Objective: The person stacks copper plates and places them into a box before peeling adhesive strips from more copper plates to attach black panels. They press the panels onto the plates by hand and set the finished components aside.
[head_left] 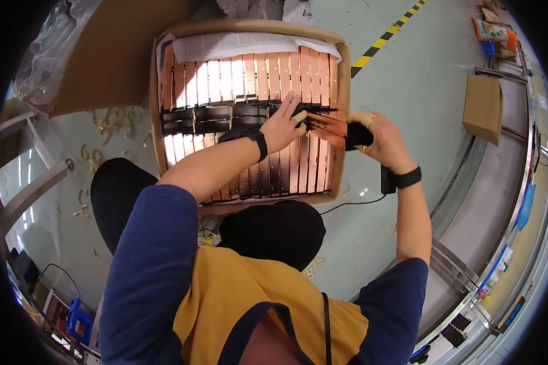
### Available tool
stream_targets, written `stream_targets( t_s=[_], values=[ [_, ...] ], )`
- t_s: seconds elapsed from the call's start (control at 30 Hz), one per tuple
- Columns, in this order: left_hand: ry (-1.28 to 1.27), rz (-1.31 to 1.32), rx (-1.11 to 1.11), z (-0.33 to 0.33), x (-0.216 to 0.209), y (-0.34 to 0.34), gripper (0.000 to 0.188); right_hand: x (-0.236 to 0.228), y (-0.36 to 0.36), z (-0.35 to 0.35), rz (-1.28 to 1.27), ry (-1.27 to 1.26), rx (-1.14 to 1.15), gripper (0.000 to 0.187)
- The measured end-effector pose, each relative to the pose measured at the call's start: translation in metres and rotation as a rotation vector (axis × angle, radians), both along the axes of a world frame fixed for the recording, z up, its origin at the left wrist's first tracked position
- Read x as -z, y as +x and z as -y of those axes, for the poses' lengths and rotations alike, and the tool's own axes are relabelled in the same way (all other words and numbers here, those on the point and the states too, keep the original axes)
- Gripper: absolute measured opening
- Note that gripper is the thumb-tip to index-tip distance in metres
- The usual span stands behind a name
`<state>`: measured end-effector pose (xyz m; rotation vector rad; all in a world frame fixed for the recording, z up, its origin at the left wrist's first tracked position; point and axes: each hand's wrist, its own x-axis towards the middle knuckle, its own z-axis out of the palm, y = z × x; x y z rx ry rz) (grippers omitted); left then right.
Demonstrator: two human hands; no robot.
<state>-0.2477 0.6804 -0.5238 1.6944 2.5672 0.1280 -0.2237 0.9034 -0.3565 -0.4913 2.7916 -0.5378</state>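
Observation:
A cardboard box (345,79) lies on the floor before me, packed with flat copper-coloured bars (283,76) with black ends, laid side by side in two rows. My right hand (383,143), yellow covers on its fingertips, is closed around the black end of one copper bar (327,129) just past the box's right side. This bar lies crosswise over the others and looks blurred. My left hand (280,129) is over the middle of the box, its yellow-covered fingers at the bar's other black end. Two of its fingers stretch out over the packed bars.
White printed paper (237,45) lines the box's far edge. A brown cardboard sheet (112,55) stands at the left, beside clear plastic wrap (49,67). Rubber-band-like loops (112,121) litter the floor. A black cable (356,202) runs at right, near a metal-framed bench and small carton (482,108).

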Motion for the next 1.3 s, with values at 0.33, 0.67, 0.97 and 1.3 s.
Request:
stream_targets(
  t_s=[0.33,0.67,0.97,1.3],
  values=[
    [0.038,-0.028,-0.024,0.000,-0.001,0.007,0.028,0.019,-0.047,-0.021,0.197,0.184,0.001,0.051],
    [0.047,0.028,-0.068,0.000,0.002,0.006,0.028,0.017,-0.031,0.001,-0.056,0.194,-0.102,0.057],
    [0.057,0.046,-0.057,0.004,-0.001,0.005,0.031,0.028,-0.001,-0.004,-0.083,0.149,-0.103,0.065],
    [-0.005,0.042,-0.037,0.003,-0.004,0.001,0.033,0.043,0.002,0.004,-0.081,0.120,-0.102,0.063]
  ],
)
